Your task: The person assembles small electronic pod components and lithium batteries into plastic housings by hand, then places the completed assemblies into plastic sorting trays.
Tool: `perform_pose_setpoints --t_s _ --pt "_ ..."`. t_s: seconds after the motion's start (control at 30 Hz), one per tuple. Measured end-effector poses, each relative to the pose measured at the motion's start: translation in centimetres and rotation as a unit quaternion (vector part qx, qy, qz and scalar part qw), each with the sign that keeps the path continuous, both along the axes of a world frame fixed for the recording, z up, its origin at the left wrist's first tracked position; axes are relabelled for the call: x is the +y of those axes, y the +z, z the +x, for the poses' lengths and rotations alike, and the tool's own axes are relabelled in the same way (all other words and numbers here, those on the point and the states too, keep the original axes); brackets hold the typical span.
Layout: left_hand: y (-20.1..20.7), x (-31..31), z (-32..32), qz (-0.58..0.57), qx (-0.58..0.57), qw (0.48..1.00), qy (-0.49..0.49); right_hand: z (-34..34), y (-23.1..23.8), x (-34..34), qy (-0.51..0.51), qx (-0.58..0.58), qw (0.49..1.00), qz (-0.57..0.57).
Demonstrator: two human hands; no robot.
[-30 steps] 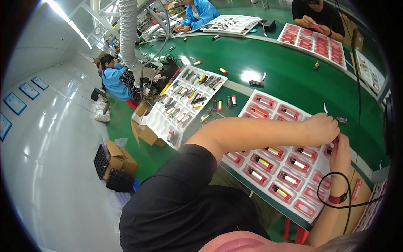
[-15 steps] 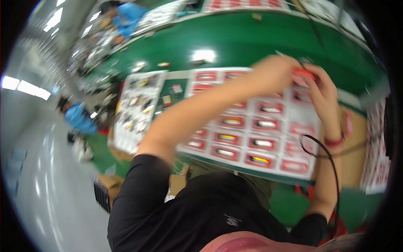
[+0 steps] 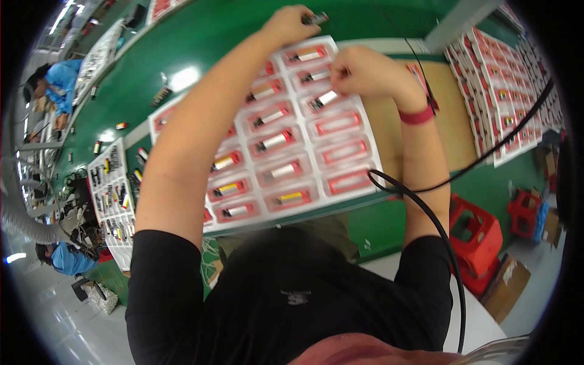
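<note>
At the far edge of the white tray (image 3: 365, 137), my left hand (image 3: 287, 25) is closed on a small dark stick-shaped piece with a silvery end (image 3: 316, 19). My right hand (image 3: 359, 68) hovers over the tray's far right part, fingers curled; whether anything is in them is hidden. Beside its fingertips lies a black-and-white stick-shaped piece (image 3: 314, 76) in a red-lined slot, and a similar white one (image 3: 323, 100) sits nearer me. Three nearer slots of that right column hold only red inserts, such as this red insert (image 3: 345, 152). My left forearm covers part of the tray.
Brown cardboard (image 3: 450, 109) lies right of the tray, with stacked filled trays (image 3: 496, 91) beyond. Another tray (image 3: 112, 201) with mixed pieces stands left. A black cable (image 3: 426, 210) hangs across my right forearm. Red stools (image 3: 474, 237) stand at right; people in blue work at left.
The view has swung, so the tray sits further left. My hands, close together before, are now apart: the left beyond the tray's far edge with a piece, the right over the right column.
</note>
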State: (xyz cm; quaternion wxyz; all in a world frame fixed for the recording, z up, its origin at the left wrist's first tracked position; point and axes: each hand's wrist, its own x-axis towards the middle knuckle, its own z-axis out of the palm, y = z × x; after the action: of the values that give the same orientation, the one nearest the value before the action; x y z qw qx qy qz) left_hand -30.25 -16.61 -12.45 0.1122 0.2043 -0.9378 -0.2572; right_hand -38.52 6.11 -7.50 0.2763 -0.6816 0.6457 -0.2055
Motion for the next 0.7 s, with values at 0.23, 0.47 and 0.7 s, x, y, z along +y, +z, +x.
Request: perform_pose_setpoints --t_s 0.23,0.47,0.7 --pt "0.6 0.0 1.0 0.046 0.050 0.996 0.050 -1.8 -0.8 -1.2 -0.086 -0.154 0.984 -0.040" --pt "5.8 6.0 9.1 0.525 0.094 0.846 -0.003 0.0 -1.9 -2.0 -0.148 -0.479 0.850 -0.161" --pt "5.4 7.1 13.1 0.318 0.165 0.932 -0.063 1.0 -1.4 -2.1 -0.153 -0.452 0.867 -0.145"
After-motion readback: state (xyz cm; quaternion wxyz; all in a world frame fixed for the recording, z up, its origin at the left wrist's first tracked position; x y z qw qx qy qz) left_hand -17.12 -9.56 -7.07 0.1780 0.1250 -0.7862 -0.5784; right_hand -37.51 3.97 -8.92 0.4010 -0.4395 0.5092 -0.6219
